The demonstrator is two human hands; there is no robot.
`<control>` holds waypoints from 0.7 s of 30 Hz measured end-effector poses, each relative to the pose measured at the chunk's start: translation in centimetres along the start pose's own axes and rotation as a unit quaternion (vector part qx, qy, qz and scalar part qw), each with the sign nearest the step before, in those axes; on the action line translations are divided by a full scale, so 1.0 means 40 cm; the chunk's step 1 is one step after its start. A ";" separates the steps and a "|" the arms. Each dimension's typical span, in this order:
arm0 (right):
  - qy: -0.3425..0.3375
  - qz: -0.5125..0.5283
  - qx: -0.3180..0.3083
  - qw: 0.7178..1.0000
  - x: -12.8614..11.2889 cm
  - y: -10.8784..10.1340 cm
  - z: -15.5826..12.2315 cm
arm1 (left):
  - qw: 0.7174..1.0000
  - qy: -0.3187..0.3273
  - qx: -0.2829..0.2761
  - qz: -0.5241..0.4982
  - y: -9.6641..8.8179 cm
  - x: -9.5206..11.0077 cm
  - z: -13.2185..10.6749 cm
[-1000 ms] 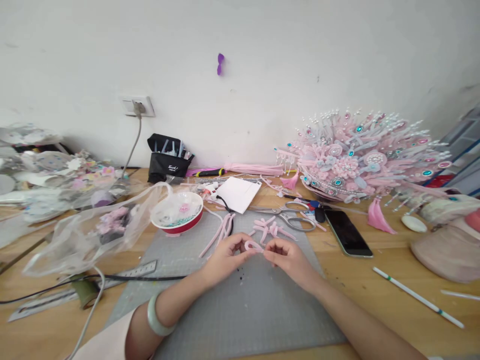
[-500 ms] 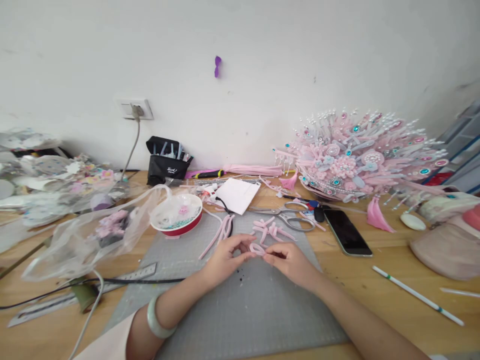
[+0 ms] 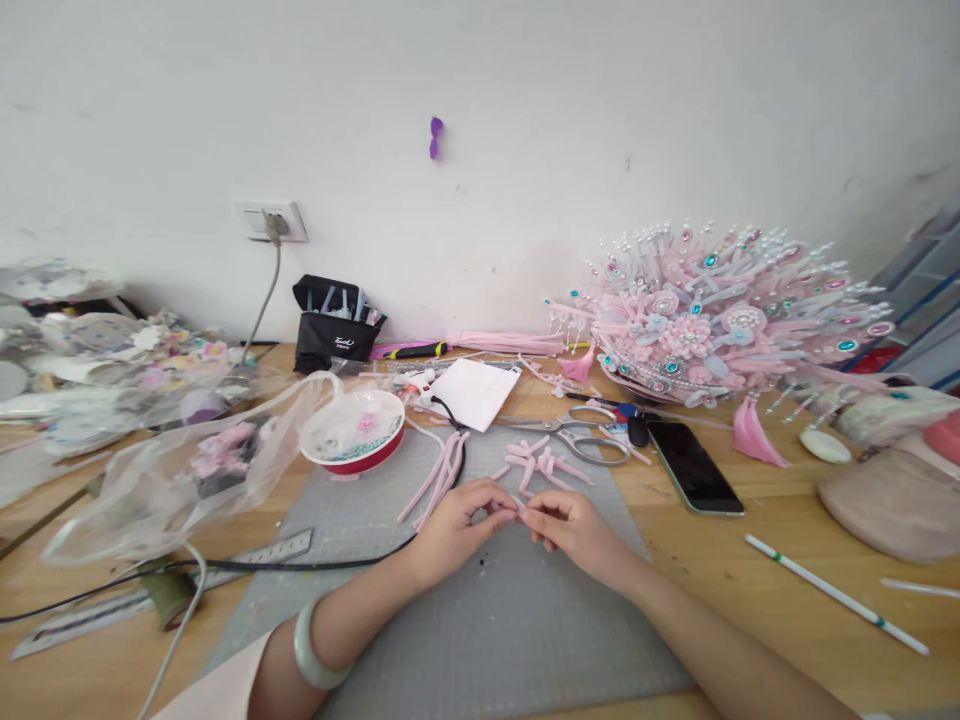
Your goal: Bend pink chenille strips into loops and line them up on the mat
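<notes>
Over the grey cutting mat (image 3: pixel 480 620), my left hand (image 3: pixel 457 525) and my right hand (image 3: pixel 574 525) meet fingertip to fingertip. Both pinch a short pink pipe cleaner (image 3: pixel 516 506) between them, now squeezed nearly flat. A pale jade bangle (image 3: pixel 309 645) circles my left wrist. Just beyond my fingers lie several bent pink pipe cleaner pieces (image 3: pixel 541 460), and a bundle of straight pink pipe cleaners (image 3: pixel 441 475) lies to the left of them.
Scissors (image 3: pixel 581 432) and a black phone (image 3: pixel 690 465) lie right of the mat. A large pink beaded headdress (image 3: pixel 720 320) stands at back right. A red-rimmed bowl (image 3: pixel 352 430), a plastic bag (image 3: pixel 187 465), a metal ruler (image 3: pixel 150 590) and a black cable (image 3: pixel 300 565) crowd the left.
The open pink loop held between my fingertips has been pressed closed into a narrow strip. My hands drew closer together and shifted slightly forward.
</notes>
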State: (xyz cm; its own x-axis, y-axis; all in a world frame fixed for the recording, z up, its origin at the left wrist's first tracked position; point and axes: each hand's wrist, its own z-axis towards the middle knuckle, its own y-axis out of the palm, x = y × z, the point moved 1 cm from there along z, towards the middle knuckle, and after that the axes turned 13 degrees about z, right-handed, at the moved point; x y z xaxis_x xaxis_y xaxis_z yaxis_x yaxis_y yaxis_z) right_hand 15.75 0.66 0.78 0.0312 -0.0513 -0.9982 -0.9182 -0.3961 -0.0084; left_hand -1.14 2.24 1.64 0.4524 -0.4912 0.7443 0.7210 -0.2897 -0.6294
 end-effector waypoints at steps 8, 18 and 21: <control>0.002 0.001 0.004 1.000 0.008 -0.007 0.000 | 0.999 0.014 -0.035 -0.010 0.003 -0.009 -0.005; 0.007 -0.028 0.020 0.999 0.011 -0.003 0.001 | 0.999 0.037 -0.037 -0.008 0.004 -0.009 -0.005; 0.011 -0.053 0.040 0.998 0.020 -0.002 0.003 | 0.999 0.031 -0.031 -0.003 0.008 -0.012 -0.005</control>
State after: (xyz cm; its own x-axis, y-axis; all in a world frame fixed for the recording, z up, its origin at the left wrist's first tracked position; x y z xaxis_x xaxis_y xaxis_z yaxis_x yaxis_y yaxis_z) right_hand 15.81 0.75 -0.01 0.1368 -0.0330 -0.9900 -0.9381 -0.3254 -0.1188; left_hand -1.24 2.22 1.03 0.4138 -0.5383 0.7341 0.6892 -0.3416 -0.6390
